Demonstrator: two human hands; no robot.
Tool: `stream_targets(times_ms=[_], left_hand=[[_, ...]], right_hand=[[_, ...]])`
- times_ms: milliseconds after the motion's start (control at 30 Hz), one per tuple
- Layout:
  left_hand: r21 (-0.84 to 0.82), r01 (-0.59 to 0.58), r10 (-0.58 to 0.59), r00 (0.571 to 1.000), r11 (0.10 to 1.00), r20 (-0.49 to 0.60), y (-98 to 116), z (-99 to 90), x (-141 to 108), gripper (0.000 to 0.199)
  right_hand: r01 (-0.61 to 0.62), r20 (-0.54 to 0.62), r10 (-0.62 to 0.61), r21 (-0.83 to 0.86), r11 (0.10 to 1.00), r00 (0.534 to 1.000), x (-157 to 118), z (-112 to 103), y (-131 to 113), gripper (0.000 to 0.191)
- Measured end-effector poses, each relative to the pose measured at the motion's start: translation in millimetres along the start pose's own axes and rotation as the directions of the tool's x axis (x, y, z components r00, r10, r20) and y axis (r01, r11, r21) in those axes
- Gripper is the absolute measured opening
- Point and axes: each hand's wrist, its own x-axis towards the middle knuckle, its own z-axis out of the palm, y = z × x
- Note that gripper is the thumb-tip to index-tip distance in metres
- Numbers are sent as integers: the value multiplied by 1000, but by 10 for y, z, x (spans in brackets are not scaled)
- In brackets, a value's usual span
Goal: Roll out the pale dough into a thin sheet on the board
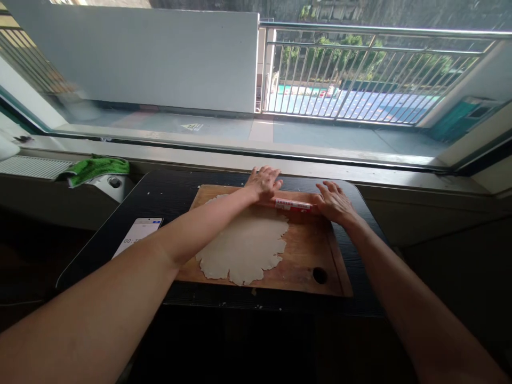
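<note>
A thin, flattened sheet of dough (242, 245) with a ragged, cracked edge lies on a wooden cutting board (312, 242). Across the far part of the board is a rolling pin (294, 205) with a red and white label wrapped round its middle. My left hand (264, 182) rests its palm on the pin's left part, fingers stretched forward and apart. At the pin's right end my right hand (335, 202) presses with its palm, its fingers also spread. Part of the dough's left side is hidden behind my left forearm.
The board lies on a black table (168, 186) dotted with small dough crumbs. A phone (140, 232) showing a timer lies left of the board, partly covered by my left arm. A green cloth (98, 168) hangs over a white object beside the table. A window sill (296, 170) runs behind.
</note>
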Motion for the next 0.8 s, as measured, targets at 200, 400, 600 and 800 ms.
stream_targets(times_ms=[200, 400, 600, 800], left_hand=[[-28, -23, 25, 998, 999, 61, 104, 63, -418, 52], [-30, 171, -169, 984, 985, 62, 35, 44, -43, 53], [-48, 159, -155, 985, 986, 77, 18, 49, -61, 52], [-39, 129, -125, 988, 991, 91, 78, 89, -303, 55]], right_hand=[[63, -12, -63, -30, 998, 998, -509, 26, -50, 52], [-118, 77, 118, -1, 993, 990, -170, -74, -116, 57], [-81, 32, 81, 0, 997, 996, -209, -65, -127, 57], [4, -71, -7, -44, 999, 997, -530, 3, -133, 55]])
